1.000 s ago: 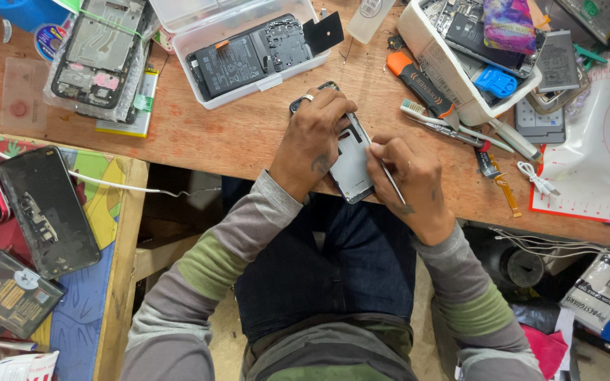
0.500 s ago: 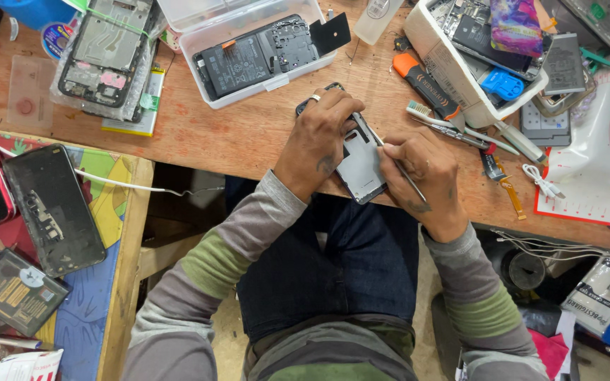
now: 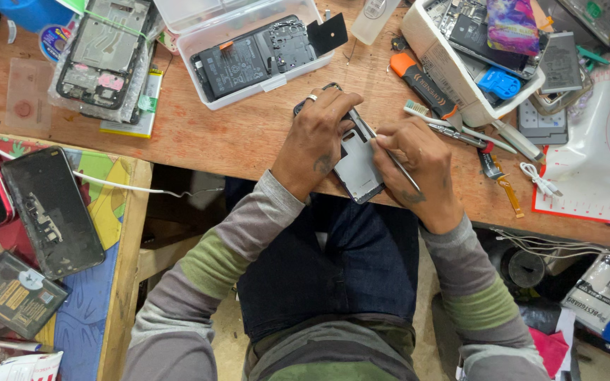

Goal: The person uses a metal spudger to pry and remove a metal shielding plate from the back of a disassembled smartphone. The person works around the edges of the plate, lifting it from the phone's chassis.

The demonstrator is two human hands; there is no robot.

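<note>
A grey phone frame (image 3: 359, 168) lies at the near edge of the wooden bench (image 3: 234, 137), its lower end over my lap. My left hand (image 3: 318, 141) presses down on its upper left side, a ring on one finger. My right hand (image 3: 418, 169) holds a thin metal tool (image 3: 390, 156) like a pen, its tip at the phone's right edge.
A clear plastic box (image 3: 248, 49) with an opened phone sits behind. A white tray (image 3: 453, 67) of phone parts, an orange-handled screwdriver (image 3: 418, 77), a toothbrush and tweezers lie to the right. Another opened phone (image 3: 104, 56) is far left; a dark phone (image 3: 51, 212) lies on the side table.
The view shifted slightly. My right hand has slid the tool's tip a little along the phone's right edge; my left hand stays pressed on the phone.
</note>
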